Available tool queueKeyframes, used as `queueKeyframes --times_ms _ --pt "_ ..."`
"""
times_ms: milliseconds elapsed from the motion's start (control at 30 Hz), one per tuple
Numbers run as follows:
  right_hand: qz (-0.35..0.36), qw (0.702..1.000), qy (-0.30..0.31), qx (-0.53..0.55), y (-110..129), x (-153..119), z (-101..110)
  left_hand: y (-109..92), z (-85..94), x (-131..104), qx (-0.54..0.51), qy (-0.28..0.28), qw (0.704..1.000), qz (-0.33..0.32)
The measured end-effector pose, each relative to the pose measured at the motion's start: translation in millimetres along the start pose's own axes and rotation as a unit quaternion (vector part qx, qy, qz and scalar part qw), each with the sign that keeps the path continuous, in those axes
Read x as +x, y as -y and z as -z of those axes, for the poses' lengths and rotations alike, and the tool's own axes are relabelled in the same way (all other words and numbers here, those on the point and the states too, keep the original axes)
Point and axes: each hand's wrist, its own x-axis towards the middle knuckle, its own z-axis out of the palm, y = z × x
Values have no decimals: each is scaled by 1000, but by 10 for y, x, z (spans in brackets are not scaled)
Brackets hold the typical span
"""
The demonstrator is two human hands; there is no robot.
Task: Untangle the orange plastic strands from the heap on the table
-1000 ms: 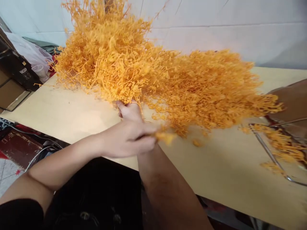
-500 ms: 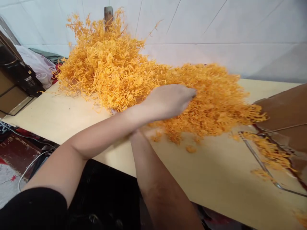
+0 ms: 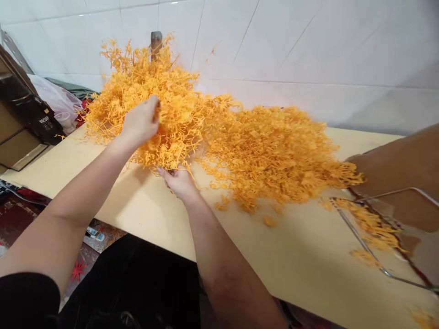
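Observation:
A tall heap of orange, branching strands (image 3: 137, 77) stands at the left of a pale tabletop (image 3: 126, 210), joined to a lower orange pile (image 3: 274, 155) on the right. My left hand (image 3: 142, 119) is at the front of the tall heap, its fingers curled in among the strands and partly hidden. Lower down, at the heap's bottom edge, my right hand (image 3: 178, 180) has thumb and fingers closed around some strand ends, palm side partly turned up.
A brown box (image 3: 398, 169) with a bent metal wire (image 3: 360, 237) lies at the right, loose orange bits beside it. White wall tiles (image 3: 291, 41) rise behind. A black vacuum package (image 3: 30, 109) and plastic bag (image 3: 56, 98) sit at far left.
My left hand has moved left from over the right pile to the tall heap, uncrossing my arms. My right hand, hidden before, now shows. The view has shifted slightly.

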Motion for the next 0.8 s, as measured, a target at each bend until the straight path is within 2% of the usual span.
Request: queueKeyframes --times_ms 67,100,167,233,367,500,633,733,800 --pt "-17 1000 -2 18 12 -5 6 196 69 -4 -116 -82 987 75" --pt "-24 999 -2 26 17 -7 9 291 99 -30 -193 -123 967 111" --pt "-34 999 0 38 22 -9 16 455 151 -133 -336 -172 909 175" --pt "-46 998 0 51 15 -9 26 564 187 -290 -413 -172 867 219" --pt "-67 995 -12 66 -2 -10 56 629 212 -623 -505 -126 820 237" --pt "-61 995 -51 63 30 -19 92 663 231 -821 -556 -90 793 233" --pt "-53 996 -56 51 67 -61 116 772 294 -883 -548 -100 772 306" --pt "-62 996 -27 -57 66 -116 119 836 318 -876 -495 -112 774 377" --pt "-35 985 -8 -167 71 -168 117 861 304 -859 -471 -89 777 408"
